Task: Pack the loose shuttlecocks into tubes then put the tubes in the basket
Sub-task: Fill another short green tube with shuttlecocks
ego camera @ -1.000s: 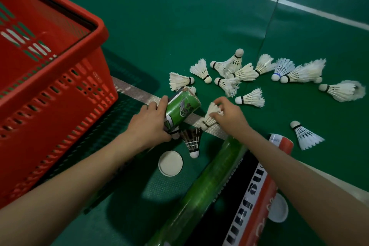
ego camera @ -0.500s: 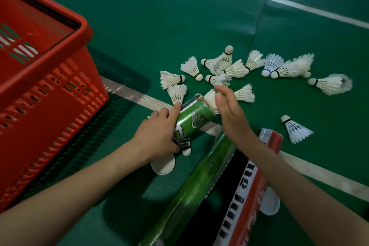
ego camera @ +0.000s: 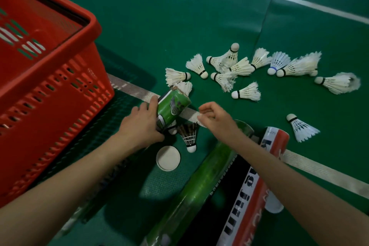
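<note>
My left hand [ego camera: 139, 124] grips a short green tube [ego camera: 172, 106] that lies tilted on the floor, mouth facing away from me. White feathers of a shuttlecock [ego camera: 184, 87] show right at the tube's mouth. My right hand [ego camera: 215, 118] hovers just right of the tube with loosely curled fingers and holds nothing. Several loose white shuttlecocks [ego camera: 229, 66] lie scattered beyond the hands, one nearest [ego camera: 246, 93] and one apart to the right [ego camera: 301, 128]. A dark-feathered shuttlecock [ego camera: 188, 136] lies under the tube. The red basket [ego camera: 60, 78] stands at the left.
A long green tube [ego camera: 199, 181] and a black, white and red tube [ego camera: 259, 185] lie under my right forearm. One white lid [ego camera: 168, 158] rests near my left wrist, another lid [ego camera: 274, 204] by the red tube. White court lines cross the green floor.
My right hand carried a white shuttlecock to the green tube's mouth, let it go and drew back to the right. My left hand kept its grip on the tube.
</note>
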`<state>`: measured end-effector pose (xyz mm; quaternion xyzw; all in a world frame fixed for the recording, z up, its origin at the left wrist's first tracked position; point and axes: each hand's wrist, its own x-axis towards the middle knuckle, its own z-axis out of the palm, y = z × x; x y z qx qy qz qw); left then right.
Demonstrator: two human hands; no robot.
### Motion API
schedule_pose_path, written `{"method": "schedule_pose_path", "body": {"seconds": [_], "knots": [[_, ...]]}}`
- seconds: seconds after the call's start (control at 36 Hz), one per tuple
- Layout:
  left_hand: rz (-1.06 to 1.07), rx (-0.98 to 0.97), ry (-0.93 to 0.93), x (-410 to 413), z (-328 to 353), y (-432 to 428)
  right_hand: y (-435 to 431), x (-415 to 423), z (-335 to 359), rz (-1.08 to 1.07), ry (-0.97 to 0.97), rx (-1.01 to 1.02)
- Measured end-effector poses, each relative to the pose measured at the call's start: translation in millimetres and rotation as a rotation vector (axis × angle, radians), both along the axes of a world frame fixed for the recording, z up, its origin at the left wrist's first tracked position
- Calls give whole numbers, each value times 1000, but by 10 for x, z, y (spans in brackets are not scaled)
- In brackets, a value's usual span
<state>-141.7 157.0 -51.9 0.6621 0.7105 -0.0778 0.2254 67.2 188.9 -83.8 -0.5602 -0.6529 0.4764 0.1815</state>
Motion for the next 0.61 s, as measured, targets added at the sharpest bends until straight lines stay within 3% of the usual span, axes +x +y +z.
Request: {"method": "schedule_pose_path", "body": {"seconds": [0.08, 0.22, 0.47, 0.61], "knots": [[18, -35, -2, -45, -45, -26, -85, -69, -84, 225, -151, 42], [12, -41, -17, -11, -87, -54, -130, -104, -195, 319, -274, 114], [-34, -50, -36, 52, -75, -94, -22, 76, -236, 118, -331, 145], [-67, -58, -50, 129, -71, -134, 106, 236, -34, -166, -109, 171]]}}
